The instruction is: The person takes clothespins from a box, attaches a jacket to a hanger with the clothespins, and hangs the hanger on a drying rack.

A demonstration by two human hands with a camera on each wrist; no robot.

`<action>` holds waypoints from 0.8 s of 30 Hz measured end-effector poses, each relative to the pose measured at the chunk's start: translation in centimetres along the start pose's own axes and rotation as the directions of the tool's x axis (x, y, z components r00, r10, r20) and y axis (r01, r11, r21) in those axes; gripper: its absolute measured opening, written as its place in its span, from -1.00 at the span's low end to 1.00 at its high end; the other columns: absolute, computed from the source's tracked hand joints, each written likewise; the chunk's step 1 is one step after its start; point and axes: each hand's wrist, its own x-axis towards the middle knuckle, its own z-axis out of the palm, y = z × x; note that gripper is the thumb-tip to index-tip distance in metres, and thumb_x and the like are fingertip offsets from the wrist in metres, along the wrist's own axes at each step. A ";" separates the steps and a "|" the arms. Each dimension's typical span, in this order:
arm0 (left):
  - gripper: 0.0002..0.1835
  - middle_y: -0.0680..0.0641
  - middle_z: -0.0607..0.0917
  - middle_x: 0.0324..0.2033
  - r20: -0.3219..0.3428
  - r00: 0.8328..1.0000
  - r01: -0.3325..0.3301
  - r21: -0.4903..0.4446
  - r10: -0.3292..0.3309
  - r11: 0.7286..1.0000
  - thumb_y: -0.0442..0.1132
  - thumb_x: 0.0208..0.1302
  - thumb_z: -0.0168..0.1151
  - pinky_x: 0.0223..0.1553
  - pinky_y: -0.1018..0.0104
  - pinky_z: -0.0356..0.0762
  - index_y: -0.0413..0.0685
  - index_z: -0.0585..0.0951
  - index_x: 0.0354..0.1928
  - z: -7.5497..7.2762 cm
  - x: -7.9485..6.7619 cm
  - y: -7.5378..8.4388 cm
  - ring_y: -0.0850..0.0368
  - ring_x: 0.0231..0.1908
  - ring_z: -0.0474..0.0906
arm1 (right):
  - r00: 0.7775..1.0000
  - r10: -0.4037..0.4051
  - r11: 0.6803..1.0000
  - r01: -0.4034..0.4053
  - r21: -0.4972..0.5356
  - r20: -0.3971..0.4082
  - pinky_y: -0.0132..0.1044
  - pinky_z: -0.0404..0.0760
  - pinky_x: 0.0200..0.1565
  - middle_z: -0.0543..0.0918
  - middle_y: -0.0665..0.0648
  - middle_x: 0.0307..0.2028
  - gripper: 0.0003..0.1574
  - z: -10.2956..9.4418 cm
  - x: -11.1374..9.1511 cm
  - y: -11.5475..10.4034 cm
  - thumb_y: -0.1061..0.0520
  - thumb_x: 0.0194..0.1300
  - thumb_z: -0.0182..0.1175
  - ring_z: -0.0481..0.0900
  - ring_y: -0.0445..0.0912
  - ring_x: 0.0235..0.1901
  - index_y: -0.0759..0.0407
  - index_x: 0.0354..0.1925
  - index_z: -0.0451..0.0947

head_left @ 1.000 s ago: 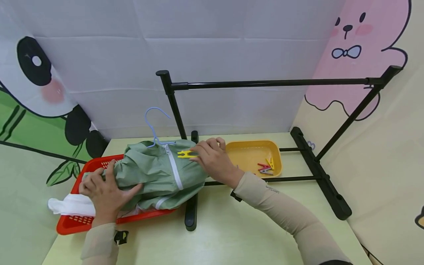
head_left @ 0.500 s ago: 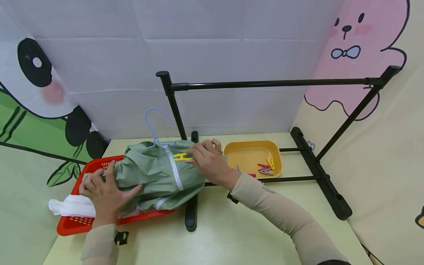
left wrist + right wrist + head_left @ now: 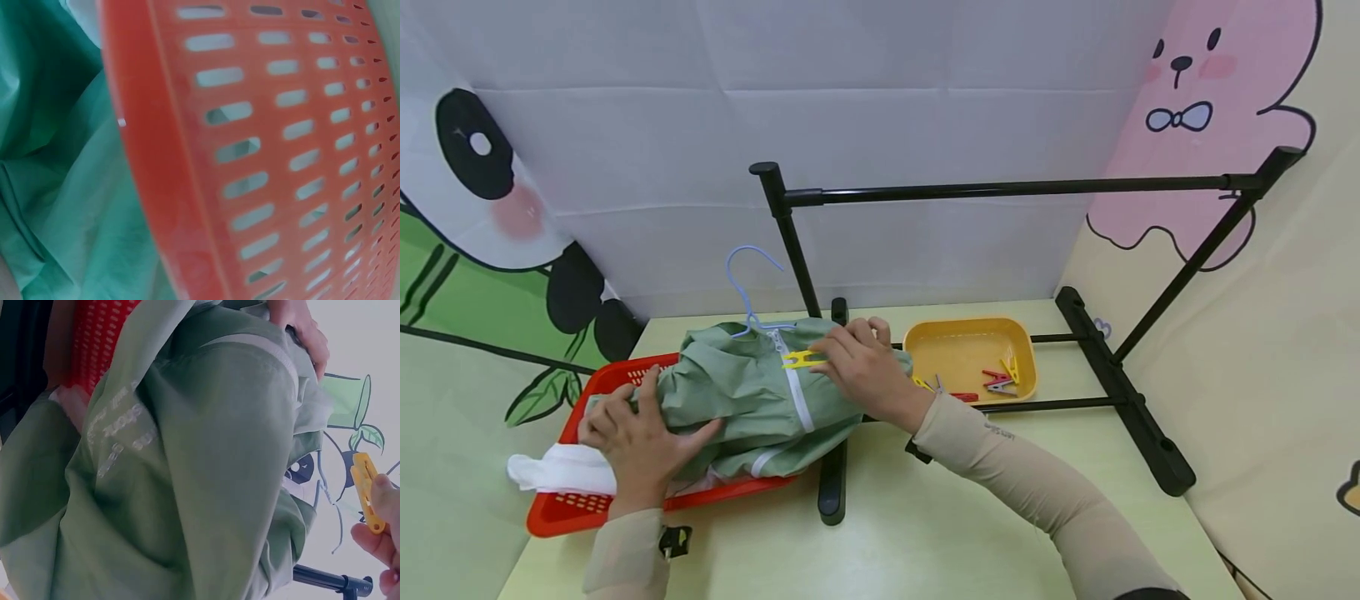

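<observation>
A green jacket (image 3: 737, 408) with a white zipper lies over the red basket (image 3: 557, 518), its right part reaching past the basket. From its collar rises the hook of a light blue hanger (image 3: 737, 282). My left hand (image 3: 643, 446) rests on the jacket's left side, thumb spread away from the fingers. Between thumb and fingers, my right hand (image 3: 872, 375) pinches a yellow clothespin (image 3: 800, 359), which overlaps the zipper near the collar in the head view. The right wrist view shows this clothespin (image 3: 367, 492) apart from the cloth. The left wrist view has only the basket wall and green cloth.
A black rack (image 3: 1000, 191) stands on the pale table (image 3: 940, 517), its left foot beside the jacket. Behind the right hand, a yellow tray (image 3: 958, 333) holds several red, yellow and grey clothespins (image 3: 1000, 381). White cloth (image 3: 565, 469) hangs over the basket's left rim.
My right hand has carried the yellow clothespin left and slightly down, from right of the zipper to over it. More of the tray shows. The left hand has stayed in place.
</observation>
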 end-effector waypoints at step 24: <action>0.04 -0.39 0.30 -0.07 0.018 1.000 -0.002 -0.010 0.002 1.000 0.64 -0.01 -0.04 -0.11 -0.33 -0.12 -0.08 0.38 0.24 0.0 -0.1 0.1 -0.40 -0.11 0.10 | 1.000 -0.026 0.999 0.026 0.022 0.007 -0.07 0.24 -0.03 0.62 -0.07 -0.23 -0.72 0.8 1.1 -1.5 -0.09 0.31 0.32 0.33 -0.12 -0.22 0.04 -0.13 0.66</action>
